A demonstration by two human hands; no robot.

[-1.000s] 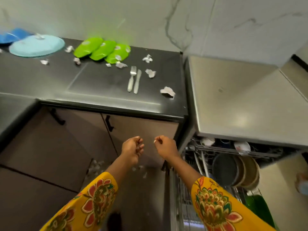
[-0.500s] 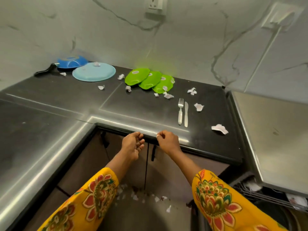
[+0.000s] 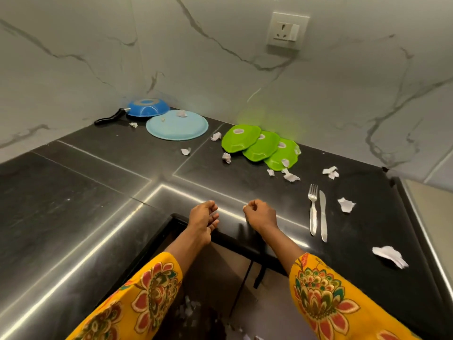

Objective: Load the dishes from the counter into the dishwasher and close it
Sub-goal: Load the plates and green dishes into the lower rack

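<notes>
On the black counter [image 3: 73,204] lie the dishes. An upturned blue pan [image 3: 148,107] with a black handle sits in the far corner, and a light blue plate [image 3: 177,125] lies in front of it. Three overlapping green plates [image 3: 261,146] lie upside down to the right. A fork [image 3: 313,207] and a knife [image 3: 323,214] lie side by side near the front right. My left hand [image 3: 203,217] hovers over the counter's inner corner, fingers loosely curled and holding nothing. My right hand [image 3: 259,213] is beside it, curled into a fist with a tiny white speck at the fingertips.
Several crumpled paper scraps [image 3: 389,257] are scattered over the counter and on the plates. A wall socket [image 3: 287,30] sits on the marble backsplash. Cabinet doors [image 3: 220,271] are below the counter edge, with scraps on the floor. A beige top [image 3: 431,204] borders the counter on the right.
The view has swung up from the open dishwasher and floor to the counter. Both hands have risen from in front of the cabinet to the counter's front edge, keeping the same pose.
</notes>
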